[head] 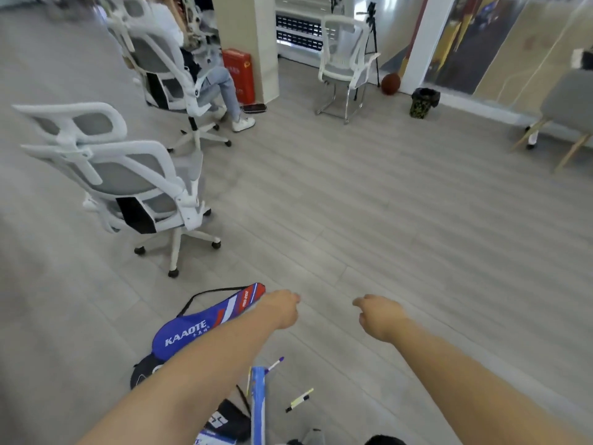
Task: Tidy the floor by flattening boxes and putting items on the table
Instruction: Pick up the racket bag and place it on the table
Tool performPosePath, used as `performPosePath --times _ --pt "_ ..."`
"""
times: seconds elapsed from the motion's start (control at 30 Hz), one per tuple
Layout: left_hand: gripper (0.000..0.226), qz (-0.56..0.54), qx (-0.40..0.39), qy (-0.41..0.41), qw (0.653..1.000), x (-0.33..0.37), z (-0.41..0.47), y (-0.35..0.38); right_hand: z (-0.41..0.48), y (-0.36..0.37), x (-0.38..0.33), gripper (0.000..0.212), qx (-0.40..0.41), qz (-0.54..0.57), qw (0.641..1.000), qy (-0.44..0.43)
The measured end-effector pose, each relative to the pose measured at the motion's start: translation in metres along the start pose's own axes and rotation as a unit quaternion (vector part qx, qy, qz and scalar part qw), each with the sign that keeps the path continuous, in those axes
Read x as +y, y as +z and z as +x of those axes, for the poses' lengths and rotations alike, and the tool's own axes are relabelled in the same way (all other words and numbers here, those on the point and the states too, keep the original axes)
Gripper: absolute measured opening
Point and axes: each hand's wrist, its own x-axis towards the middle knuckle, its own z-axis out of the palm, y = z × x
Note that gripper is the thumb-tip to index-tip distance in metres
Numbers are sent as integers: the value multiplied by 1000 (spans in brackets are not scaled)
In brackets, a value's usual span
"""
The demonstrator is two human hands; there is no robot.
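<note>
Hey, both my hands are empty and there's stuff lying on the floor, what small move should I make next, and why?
Probably lower the left hand to the blue racket bag and grip it. That hand and the right hand hold nothing, and the bag lies on the floor right beside the left arm.

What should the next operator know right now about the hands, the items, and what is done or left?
Left hand: held out over the floor, fingers loosely curled, holds nothing.
Right hand: the same, holds nothing.
Items: blue racket bag, purple-capped pen, yellow-and-black pen and blue tube all lie on the floor near the person.
Done: nothing that shows; no table or box is clearly in view.
Left: carry these items to the table, then flatten the boxes.
</note>
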Motion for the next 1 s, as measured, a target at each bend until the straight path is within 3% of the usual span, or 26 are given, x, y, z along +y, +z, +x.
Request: performPosePath --times 0.27,0.53,0.77,1.0 --pt "38 -68 17 -105 992 -20 72 -38 140 -74 41 49 -38 -87 991 -97" --pt "35 -127 43 -288 948 -47 95 -70 277 -182 37 49 -45 -157 957 -240" --pt "41 -157 59 -400 901 -67 97 -77 353 -221 -37 49 -66 -242 905 -343" --pt "36 -239 68 -484 839 -119 101 -56 404 -228 -150 44 -66 -359 818 -446"
